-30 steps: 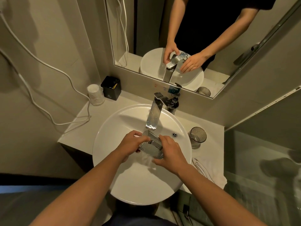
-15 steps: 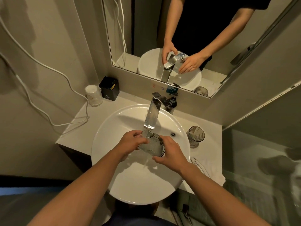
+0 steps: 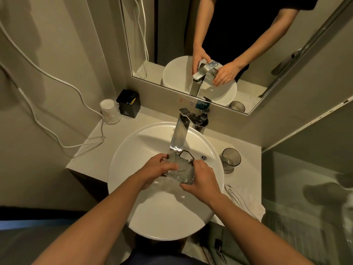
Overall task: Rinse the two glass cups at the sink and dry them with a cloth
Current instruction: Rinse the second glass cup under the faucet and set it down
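- Basin (image 3: 133,188): round white vessel sink, the reference landmark for every position below. Its glazed bowl is hard; glass dropped into it would likely chip or break.
- Faucet (image 3: 179,134): tall chrome spout rising at the far rim of the basin, outlet over the bowl's far half. Running water cannot be confirmed at this resolution, though the glass directly below looks wet.
- Cloth (image 3: 246,201): pale, soft, crumpled on the counter just right of the basin's near-right rim. Judged absorbent and the likely drying aid.
- Left hand (image 3: 158,169): over the basin's centre, fingers closed around the left wall of the glass cup.
- Right hand (image 3: 202,180): over the basin, right of centre, fingers wrapped on the cup's right wall and base.
- Glass cup (image 3: 180,172): clear, thick-walled, tilted with its mouth toward the faucet outlet, held above the bowl between both hands. Droplets or bubbles speckle its wall. Expect it to be rigid, moderately heavy, fragile and slippery while wet. Hold it by the side walls with a full wrap, one hand supporting the base; avoid pinching the rim.
- Second glass cup (image 3: 230,158): ribbed, upright on the counter just beyond the basin's right rim, untouched. Ribbing should aid grip; take it around the body.
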